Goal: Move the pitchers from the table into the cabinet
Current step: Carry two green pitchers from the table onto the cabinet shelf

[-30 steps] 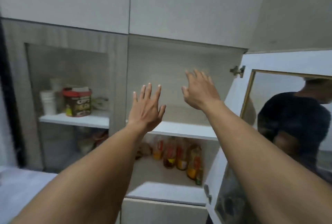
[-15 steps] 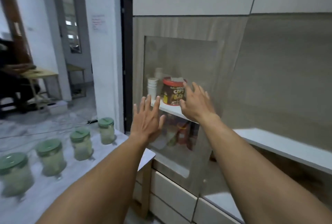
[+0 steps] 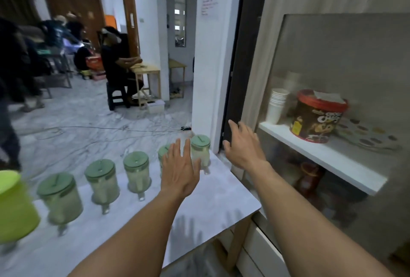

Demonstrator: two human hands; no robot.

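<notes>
Left hand (image 3: 180, 171) and right hand (image 3: 243, 144) both spread flat, holding nothing. Green-lidded pitchers (image 3: 137, 171) lined up on bench (image 3: 224, 196) left of them.

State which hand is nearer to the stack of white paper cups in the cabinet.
Right. The right hand is raised just left of and below the paper cups; the left hand hovers further left, over the table's pitchers.
</notes>
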